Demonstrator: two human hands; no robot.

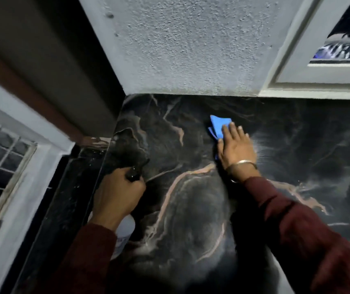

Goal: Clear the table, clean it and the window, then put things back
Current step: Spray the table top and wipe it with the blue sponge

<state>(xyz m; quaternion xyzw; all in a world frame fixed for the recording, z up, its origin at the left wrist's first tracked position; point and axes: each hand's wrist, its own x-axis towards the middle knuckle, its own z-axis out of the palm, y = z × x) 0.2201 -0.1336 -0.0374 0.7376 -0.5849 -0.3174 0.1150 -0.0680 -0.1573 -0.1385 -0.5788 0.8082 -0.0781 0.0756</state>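
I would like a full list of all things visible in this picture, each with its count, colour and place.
table top: one, black marble with pinkish veins, fills the lower middle and right.
cloth: one, blue, on the table top near the wall, under the right hand's fingers.
spray bottle: one, whitish body with black head, at the table's left edge.
wall: one, grey, rough, behind the table.
windows: two, white frames; barred window at left, other window at upper right.
bracelet: one, metal, on the right wrist.
sleeves: two, dark red.
left hand: grips the spray bottle.
right hand: flat, presses the cloth.
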